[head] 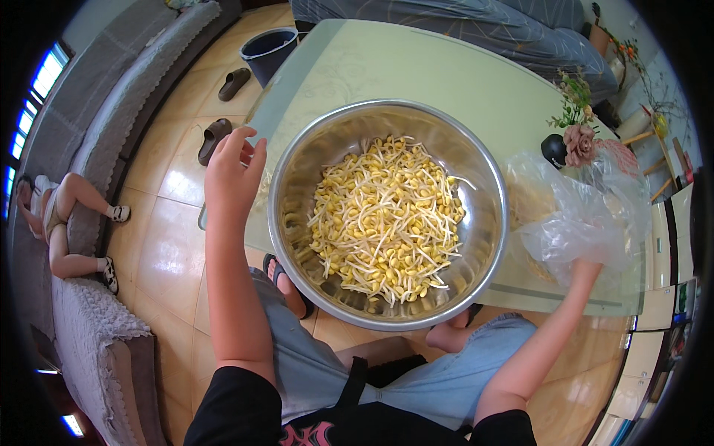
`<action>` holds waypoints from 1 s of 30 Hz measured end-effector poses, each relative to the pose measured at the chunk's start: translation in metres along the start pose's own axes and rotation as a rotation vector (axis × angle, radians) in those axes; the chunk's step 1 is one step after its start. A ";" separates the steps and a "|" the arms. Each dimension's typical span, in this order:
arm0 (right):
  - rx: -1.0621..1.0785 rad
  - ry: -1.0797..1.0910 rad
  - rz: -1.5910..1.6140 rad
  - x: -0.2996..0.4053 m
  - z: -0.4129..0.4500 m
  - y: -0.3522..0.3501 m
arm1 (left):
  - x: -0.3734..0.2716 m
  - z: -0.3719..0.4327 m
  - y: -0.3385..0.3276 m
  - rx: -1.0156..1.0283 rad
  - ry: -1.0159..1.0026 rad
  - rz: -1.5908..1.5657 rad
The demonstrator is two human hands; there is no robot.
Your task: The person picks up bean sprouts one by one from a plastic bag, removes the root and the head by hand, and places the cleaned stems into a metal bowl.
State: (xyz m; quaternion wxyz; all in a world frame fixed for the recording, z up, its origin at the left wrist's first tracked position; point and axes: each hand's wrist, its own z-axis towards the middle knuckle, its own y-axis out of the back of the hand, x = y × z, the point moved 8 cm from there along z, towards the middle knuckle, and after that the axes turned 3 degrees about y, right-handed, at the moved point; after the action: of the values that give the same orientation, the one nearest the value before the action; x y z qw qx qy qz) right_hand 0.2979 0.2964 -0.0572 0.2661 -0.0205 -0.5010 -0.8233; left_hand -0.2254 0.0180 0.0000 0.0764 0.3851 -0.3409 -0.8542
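Note:
A wide stainless steel bowl stands near the front edge of the glass-topped table. Inside it is a heap of soybean sprouts with yellow heads and white stems. My left hand is raised to the left of the bowl, apart from its rim, fingers loosely curved and nothing in them. On the right, my right hand reaches into or behind a clear plastic bag. The film covers its fingers, so their grip is hidden. Something pale yellowish shows through the bag's left part.
A flower arrangement and a small black round object stand behind the bag. A dark bin and brown slip-on shoes are on the floor at left. Another person sits on the grey sofa.

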 end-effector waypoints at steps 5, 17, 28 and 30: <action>-0.119 -0.006 0.055 -0.045 -0.005 -0.009 | -0.010 0.003 -0.007 -0.037 -0.078 -0.014; -0.134 -0.413 1.071 -0.020 -0.023 0.020 | -0.006 0.000 -0.023 0.045 -0.048 0.020; 0.265 -0.060 -0.245 0.039 -0.013 0.002 | -0.005 0.000 -0.009 -0.084 0.014 -0.044; 0.340 -0.070 -0.249 0.026 -0.012 -0.005 | -0.021 -0.001 -0.011 -0.071 0.025 -0.018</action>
State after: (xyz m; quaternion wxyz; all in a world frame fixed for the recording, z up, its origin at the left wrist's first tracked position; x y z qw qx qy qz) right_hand 0.2756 0.2773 -0.0597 0.1446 0.0581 -0.6405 -0.7520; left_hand -0.2088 0.0334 0.0049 0.0866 0.3960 -0.3059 -0.8615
